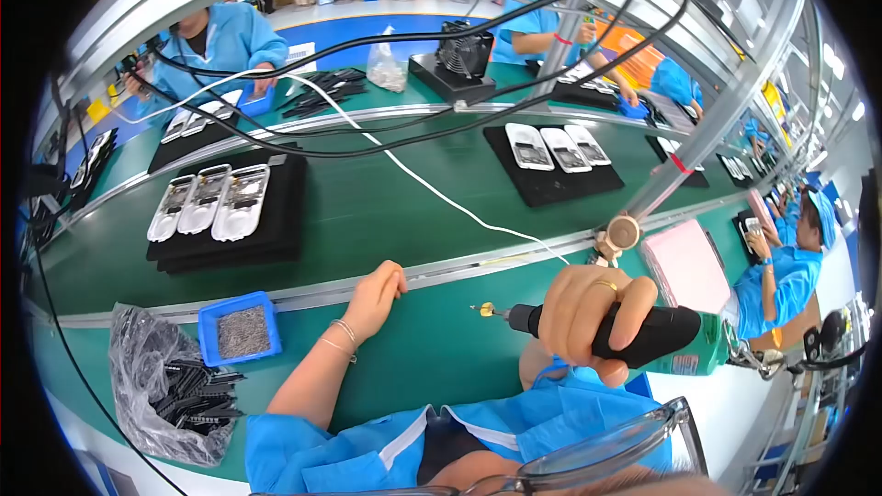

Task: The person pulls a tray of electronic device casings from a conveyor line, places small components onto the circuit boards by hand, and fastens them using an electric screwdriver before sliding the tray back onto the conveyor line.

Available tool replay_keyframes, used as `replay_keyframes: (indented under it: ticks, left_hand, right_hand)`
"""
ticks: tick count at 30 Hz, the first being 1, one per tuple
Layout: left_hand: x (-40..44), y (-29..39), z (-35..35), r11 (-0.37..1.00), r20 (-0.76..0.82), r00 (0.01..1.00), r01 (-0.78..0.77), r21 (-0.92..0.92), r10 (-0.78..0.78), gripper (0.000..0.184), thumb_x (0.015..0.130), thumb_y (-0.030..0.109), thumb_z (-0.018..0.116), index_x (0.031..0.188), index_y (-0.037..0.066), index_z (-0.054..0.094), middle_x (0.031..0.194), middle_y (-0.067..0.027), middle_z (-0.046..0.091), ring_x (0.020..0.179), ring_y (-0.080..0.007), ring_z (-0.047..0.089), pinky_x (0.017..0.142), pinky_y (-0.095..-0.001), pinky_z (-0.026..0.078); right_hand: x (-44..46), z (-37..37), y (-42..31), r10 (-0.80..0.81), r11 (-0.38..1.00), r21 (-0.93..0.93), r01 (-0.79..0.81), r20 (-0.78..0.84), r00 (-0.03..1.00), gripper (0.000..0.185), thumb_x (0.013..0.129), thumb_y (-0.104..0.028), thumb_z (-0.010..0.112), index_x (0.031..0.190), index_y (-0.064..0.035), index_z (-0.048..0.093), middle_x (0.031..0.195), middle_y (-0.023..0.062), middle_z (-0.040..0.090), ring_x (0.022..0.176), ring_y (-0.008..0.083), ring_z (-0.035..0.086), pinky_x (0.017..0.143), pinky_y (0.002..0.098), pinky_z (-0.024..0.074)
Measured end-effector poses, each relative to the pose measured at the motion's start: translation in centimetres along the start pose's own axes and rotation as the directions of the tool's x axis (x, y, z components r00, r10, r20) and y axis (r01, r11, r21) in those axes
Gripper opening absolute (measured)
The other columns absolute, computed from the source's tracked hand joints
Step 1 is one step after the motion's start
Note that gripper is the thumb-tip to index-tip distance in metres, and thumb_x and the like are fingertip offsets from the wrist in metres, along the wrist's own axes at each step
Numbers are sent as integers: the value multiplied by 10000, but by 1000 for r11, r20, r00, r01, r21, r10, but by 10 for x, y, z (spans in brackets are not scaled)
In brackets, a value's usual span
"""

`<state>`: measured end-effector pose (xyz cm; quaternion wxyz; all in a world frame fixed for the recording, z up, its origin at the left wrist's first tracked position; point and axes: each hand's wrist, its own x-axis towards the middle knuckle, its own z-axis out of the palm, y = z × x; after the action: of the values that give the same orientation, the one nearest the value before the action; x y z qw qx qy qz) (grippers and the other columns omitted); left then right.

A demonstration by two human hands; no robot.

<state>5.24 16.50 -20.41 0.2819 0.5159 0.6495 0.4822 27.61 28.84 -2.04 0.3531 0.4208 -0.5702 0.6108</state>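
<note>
My right hand (pixel 588 312) is wrapped round an electric screwdriver (pixel 657 335) with a black grip and a green rear body. Its bit points left and carries a small yellow piece near the tip. My left hand (pixel 377 298), with bracelets at the wrist, is closed beside the metal rail; whether anything is inside the fingers is hidden. Left of that arm sits a blue tray (pixel 241 329) full of tiny metal parts, probably screws. Beside it lies a clear plastic bag (pixel 156 377) with black strip-like parts spilling out.
On the green conveyor (pixel 386 211), black pads (pixel 285 211) carry white device housings (pixel 241 202). More housings (pixel 567 149) lie farther right. Black cables and a white cord (pixel 404 165) hang across the view. A metal post (pixel 680 142) rises at right, near pink sheets (pixel 682 262). Co-workers sit opposite and at right.
</note>
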Motion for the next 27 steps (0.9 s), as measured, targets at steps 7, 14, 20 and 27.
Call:
replay_keyframes:
  ticks: [7,14,20,27]
  left_hand:
    - [2,-2,3,1000,-6,1000,-28,0,28,178,978,126,408,913,20,535,771,-60,572,696,-147,552,689,-274,468]
    - [3,-3,5,1000,-47,999,4,-25,-5,179,971,116,432,958,18,581,774,-46,590,689,-123,560,668,-262,480]
    - [19,5,11,954,64,980,198,-225,-189,195,957,104,456,1030,-13,593,851,-84,629,770,-153,622,711,-273,522]
    - [80,15,42,572,266,914,401,-716,-307,297,925,92,533,1139,-112,506,1061,-216,602,973,-297,638,887,-354,533]
  right_hand:
    - [3,2,-12,-9,999,-33,10,48,999,253,768,-72,739,884,-24,519,677,93,593,508,214,566,452,329,490]
    - [4,-4,-27,15,999,-36,-14,37,999,235,784,-93,737,825,-40,511,671,102,604,518,232,602,471,332,511]
    - [1,-12,-40,0,1000,-16,1,48,999,240,789,-111,739,807,-46,508,684,102,613,517,229,599,470,333,507]
    - [-2,-15,-53,-59,998,-19,60,29,998,256,778,-92,742,888,-26,521,684,100,607,518,223,585,463,335,495]
